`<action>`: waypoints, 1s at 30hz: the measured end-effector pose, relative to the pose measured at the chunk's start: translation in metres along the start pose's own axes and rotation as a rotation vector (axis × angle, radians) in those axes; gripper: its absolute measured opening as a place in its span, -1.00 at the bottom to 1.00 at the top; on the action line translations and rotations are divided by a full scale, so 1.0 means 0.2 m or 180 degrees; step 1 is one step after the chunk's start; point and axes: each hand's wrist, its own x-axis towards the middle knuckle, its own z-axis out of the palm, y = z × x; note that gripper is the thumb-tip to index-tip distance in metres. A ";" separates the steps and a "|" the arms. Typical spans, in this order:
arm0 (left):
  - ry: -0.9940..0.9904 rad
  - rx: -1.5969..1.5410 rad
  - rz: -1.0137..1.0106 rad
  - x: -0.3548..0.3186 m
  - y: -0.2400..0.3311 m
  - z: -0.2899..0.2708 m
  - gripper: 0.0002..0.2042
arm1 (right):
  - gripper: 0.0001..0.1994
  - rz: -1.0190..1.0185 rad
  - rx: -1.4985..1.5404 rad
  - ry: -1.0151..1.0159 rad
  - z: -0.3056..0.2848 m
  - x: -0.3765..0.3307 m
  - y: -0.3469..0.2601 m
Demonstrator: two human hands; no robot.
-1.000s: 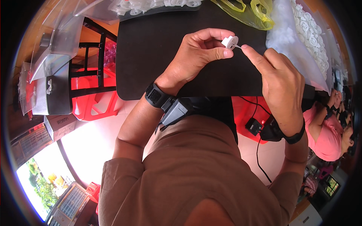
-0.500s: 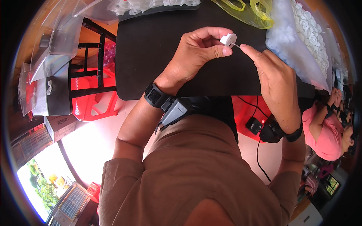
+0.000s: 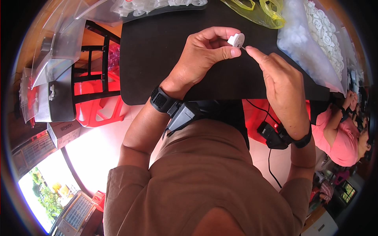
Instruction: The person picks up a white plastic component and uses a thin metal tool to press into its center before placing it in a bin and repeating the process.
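Above the black surface (image 3: 157, 59), your left hand (image 3: 201, 55) pinches a small white plastic disc (image 3: 236, 40); your right hand (image 3: 281, 84) closes its fingers (image 3: 255, 53) on a thin pin at its edge, apparently not fully inserted yet.

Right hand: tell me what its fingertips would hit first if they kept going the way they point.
The right hand points up-left at the small white round part pinched in the left hand. That part probably comes first; a thin pin seems to bridge the gap already.
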 end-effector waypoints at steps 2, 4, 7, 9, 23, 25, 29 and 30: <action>-0.0007 -0.0006 0.0008 0.00 0.00 0.00 -0.62 | -0.55 -0.0008 -0.0023 0.0000 0.00 0.00 0.00; -0.0016 -0.0005 0.0028 0.00 0.00 0.00 -0.62 | -0.55 -0.0003 -0.0099 0.0008 0.00 0.00 0.00; -0.0014 -0.0006 0.0025 0.00 0.00 0.00 -0.62 | -0.55 0.0006 -0.0099 -0.0005 0.00 0.00 -0.01; -0.0011 0.0002 0.0033 0.00 0.00 0.00 -0.62 | -0.55 -0.0004 -0.0086 0.0007 0.01 0.00 -0.01; 0.0094 0.0095 0.0064 0.00 0.00 0.00 -0.62 | -0.55 -0.0080 -0.0269 0.0040 0.02 0.00 -0.01; 0.0130 0.0155 0.0115 0.00 -0.01 0.00 -0.63 | -0.55 -0.0024 -0.0444 -0.0018 0.03 -0.01 -0.02; 0.0220 0.0266 0.0127 -0.01 0.00 0.01 -0.63 | -0.56 -0.0012 -0.0804 -0.0109 0.04 -0.01 -0.05; 0.0221 0.0365 0.0155 -0.01 0.00 0.01 -0.64 | -0.52 -0.0012 -0.0909 -0.0052 0.04 -0.01 -0.06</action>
